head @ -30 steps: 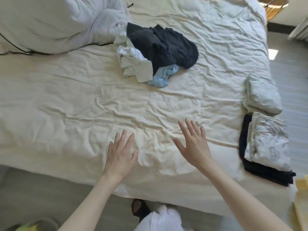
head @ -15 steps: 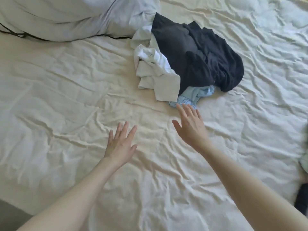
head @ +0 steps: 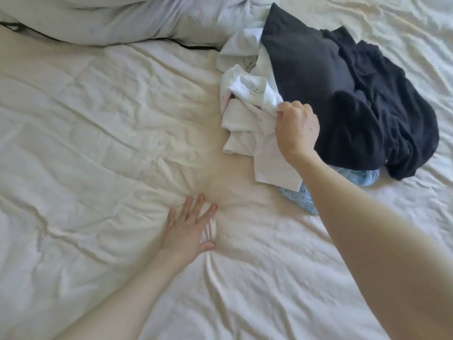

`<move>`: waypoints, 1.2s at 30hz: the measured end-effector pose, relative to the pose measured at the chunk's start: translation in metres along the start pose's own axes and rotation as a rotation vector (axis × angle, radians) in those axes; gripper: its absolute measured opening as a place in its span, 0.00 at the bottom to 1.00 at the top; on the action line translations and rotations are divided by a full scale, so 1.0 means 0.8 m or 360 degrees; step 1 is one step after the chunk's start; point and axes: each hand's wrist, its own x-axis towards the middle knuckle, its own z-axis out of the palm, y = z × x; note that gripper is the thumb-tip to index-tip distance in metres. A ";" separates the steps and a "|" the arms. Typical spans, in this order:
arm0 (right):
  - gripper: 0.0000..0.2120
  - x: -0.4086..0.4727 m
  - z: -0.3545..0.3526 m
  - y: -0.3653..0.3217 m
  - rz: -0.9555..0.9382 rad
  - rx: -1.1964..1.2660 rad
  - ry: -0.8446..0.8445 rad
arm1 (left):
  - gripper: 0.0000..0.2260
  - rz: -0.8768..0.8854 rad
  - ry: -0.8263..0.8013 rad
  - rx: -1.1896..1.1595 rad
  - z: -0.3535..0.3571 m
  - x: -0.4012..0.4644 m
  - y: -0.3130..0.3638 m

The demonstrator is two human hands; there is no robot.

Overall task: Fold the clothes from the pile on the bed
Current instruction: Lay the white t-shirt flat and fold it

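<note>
A pile of clothes lies at the upper right of the bed: a crumpled white garment (head: 247, 123) on the left, a large black garment (head: 355, 99) heaped over the middle and right, and a light blue lacy piece (head: 297, 197) sticking out underneath. My right hand (head: 296, 128) grips the white garment at its right side, fingers curled into the cloth, against the black garment's edge. My left hand (head: 190, 231) presses flat on the bed sheet (head: 98, 168), fingers spread, well short of the pile.
A bunched pale duvet (head: 122, 18) with dark piping lies along the top left. The wrinkled cream sheet stretches across the left and bottom of the view.
My right hand has reached forward from the sheet to the pile and closed on the white garment. My left hand has settled flat on the sheet. The view moved closer to the pile.
</note>
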 end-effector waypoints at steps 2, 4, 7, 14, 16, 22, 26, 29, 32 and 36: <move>0.12 -0.008 -0.009 -0.003 0.0010 0.0229 0.0033 | 0.38 0.0018 -0.0112 -0.0035 -0.013 0.001 -0.002; 0.11 -0.026 -0.025 -0.014 -0.0028 0.0472 0.0000 | 0.35 0.0043 -0.0212 -0.0122 -0.033 -0.002 -0.003; 0.10 -0.067 -0.057 -0.035 -0.0029 0.0766 -0.0129 | 0.28 0.0147 -0.0293 -0.0403 -0.051 -0.037 0.004; 0.09 -0.146 -0.180 -0.093 -0.0081 0.0945 -0.0295 | 0.20 0.0117 -0.0253 -0.0735 -0.085 -0.203 -0.010; 0.10 -0.161 -0.230 -0.116 -0.0135 0.0924 -0.0356 | 0.19 0.0067 -0.0010 -0.0704 -0.131 -0.232 -0.023; 0.13 -0.216 -0.402 -0.200 -0.0378 0.1044 -0.0604 | 0.20 0.0115 0.0847 -0.0905 -0.264 -0.361 -0.053; 0.13 -0.260 -0.507 -0.267 -0.0569 0.1264 -0.0739 | 0.26 0.0220 0.0960 -0.1108 -0.298 -0.468 -0.066; 0.14 -0.289 -0.563 -0.318 -0.0610 0.1422 -0.0859 | 0.17 0.0085 0.0888 -0.1233 -0.295 -0.534 -0.076; 0.14 -0.311 -0.594 -0.360 -0.0540 0.1498 -0.0972 | 0.06 -0.0071 0.1096 -0.1303 -0.301 -0.592 -0.105; 0.13 -0.321 -0.618 -0.391 -0.0291 0.1746 -0.1013 | 0.03 -0.0128 0.1133 -0.1246 -0.334 -0.680 -0.173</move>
